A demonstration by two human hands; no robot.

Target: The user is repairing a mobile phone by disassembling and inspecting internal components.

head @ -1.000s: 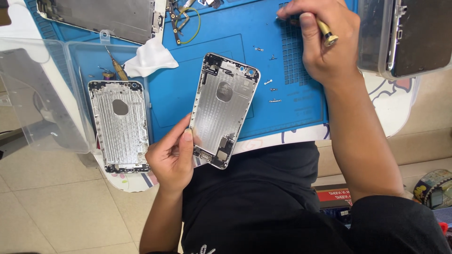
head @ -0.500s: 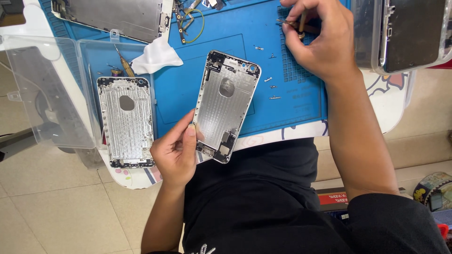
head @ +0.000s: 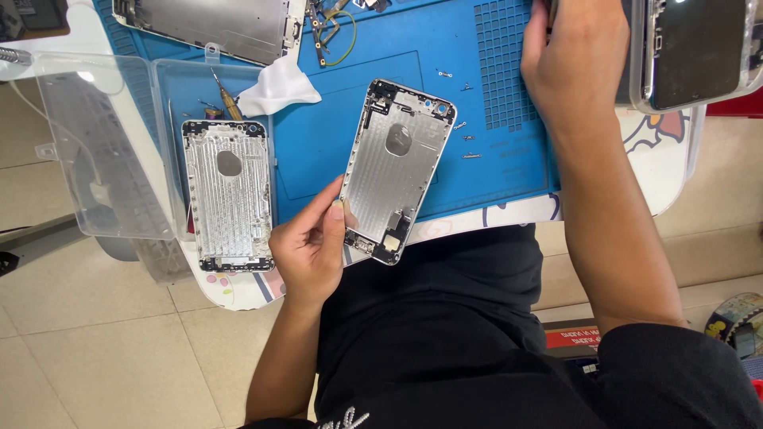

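My left hand (head: 314, 250) grips the lower left edge of a silver phone back housing (head: 397, 167), thumb on its inner face. The housing lies tilted on the blue repair mat (head: 493, 171), its bottom end overhanging the table edge toward my lap. My right hand (head: 572, 67) rests at the mat's far right over the grid area. Its fingertips run off the top of the picture, so what they hold is hidden. A second empty silver housing (head: 229, 195) lies to the left, apart from both hands.
A clear plastic box with its open lid (head: 95, 159) holds the second housing, a white cloth (head: 278, 91) and a small screwdriver (head: 226, 99). Tiny screws (head: 465, 155) dot the mat. A screen assembly (head: 214, 24) and a cased phone (head: 699, 48) lie at the far edge.
My right hand has moved up and away across the mat, and the gold-handled tool seen in it a second ago is no longer visible. The left hand keeps its hold on the housing.
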